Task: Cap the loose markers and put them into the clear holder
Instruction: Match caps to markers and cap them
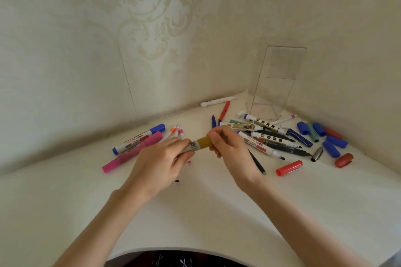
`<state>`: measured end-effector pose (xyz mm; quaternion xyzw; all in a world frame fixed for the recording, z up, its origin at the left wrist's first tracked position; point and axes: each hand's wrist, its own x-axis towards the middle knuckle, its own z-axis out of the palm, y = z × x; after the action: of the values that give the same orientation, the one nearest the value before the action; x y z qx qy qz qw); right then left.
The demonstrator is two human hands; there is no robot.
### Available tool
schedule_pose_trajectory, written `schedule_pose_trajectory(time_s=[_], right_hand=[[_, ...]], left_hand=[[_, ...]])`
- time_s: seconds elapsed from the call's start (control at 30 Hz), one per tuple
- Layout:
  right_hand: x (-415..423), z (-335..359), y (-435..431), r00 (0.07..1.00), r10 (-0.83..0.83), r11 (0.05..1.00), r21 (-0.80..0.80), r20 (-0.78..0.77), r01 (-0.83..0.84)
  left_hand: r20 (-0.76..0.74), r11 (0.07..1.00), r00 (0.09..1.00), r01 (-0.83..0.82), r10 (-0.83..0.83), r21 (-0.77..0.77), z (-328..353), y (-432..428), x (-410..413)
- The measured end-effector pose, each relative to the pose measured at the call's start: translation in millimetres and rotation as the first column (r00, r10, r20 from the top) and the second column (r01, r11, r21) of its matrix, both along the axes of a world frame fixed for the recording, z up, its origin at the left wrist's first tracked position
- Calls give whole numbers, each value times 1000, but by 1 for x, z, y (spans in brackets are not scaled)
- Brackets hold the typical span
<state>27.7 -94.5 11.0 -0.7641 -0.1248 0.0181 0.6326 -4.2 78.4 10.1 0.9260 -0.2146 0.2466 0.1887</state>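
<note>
2 hands: left hand (160, 162), right hand (230, 149). 1 gold-cap marker (204, 142). 1 clear holder (280, 71). loose caps: 4 blue caps (303, 128), 3 red caps (289, 168), 1 teal cap (312, 133), 1 silver cap (316, 154). left grp: 1 blue-cap marker (136, 138), 1 pink marker (132, 153), approx 3 thin pens (176, 131). by wall: 1 white pen (217, 101), 1 red pen (224, 110). mid pile (264, 136): too tangled to count.

This looks like a room in a home. The walls (152, 28) have cream wallpaper with a damask flower pattern, and a white tabletop (206, 212) fits into the corner. Markers (260, 136) and caps (332, 141) lie scattered on it.
</note>
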Motion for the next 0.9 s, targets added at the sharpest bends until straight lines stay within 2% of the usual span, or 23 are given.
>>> schedule_pose_trajectory(time_s=[0.07, 0.13, 0.17, 0.23, 0.3, 0.37, 0.43, 0.53, 0.6, 0.7, 0.77, 0.9], right_hand=[[5, 2, 3, 999, -17, 984, -177, -30, 12], [9, 5, -4, 995, -102, 976, -196, -8, 99], [11, 6, -10, 987, -155, 969, -188, 31, 158], [12, 5, -22, 971, -220, 943, -236, 90, 235], [13, 1, -34, 966, -238, 932, -256, 98, 255], [12, -2, -44, 968, -239, 933, -257, 77, 251], [14, -3, -57, 970, -235, 921, -306, 56, 241], [21, -3, -83, 948, -308, 862, -398, 83, 315], [28, -3, -108, 889, -422, 770, -448, 177, 455], [43, -5, -151, 771, -531, 562, -535, 352, 631], [56, -10, -175, 758, -552, 485, -605, 348, 631], [75, -19, -188, 796, -514, 374, -752, 319, 543]], left_hand=[[-102, 983, 982, -168, 160, -70, 4, 9, 15], [-90, 903, 913, -408, 399, -137, 7, 26, 37], [-96, 858, 868, -496, 487, -135, 8, 35, 46], [-150, 805, 798, -593, 584, -19, 3, 48, 62], [-185, 776, 754, -622, 630, 106, -5, 51, 70], [-117, 757, 750, -632, 651, 163, -11, 43, 72], [-80, 795, 791, -598, 606, 102, -11, 22, 72], [-181, 888, 882, -453, 435, -79, -6, -30, 73], [-267, 899, 877, -431, 399, -73, -1, -67, 84], [-272, 877, 834, -446, 480, 178, -3, -98, 104], [-298, 852, 799, -473, 522, 224, -7, -106, 111], [-361, 794, 708, -545, 608, 268, -10, -106, 113]])
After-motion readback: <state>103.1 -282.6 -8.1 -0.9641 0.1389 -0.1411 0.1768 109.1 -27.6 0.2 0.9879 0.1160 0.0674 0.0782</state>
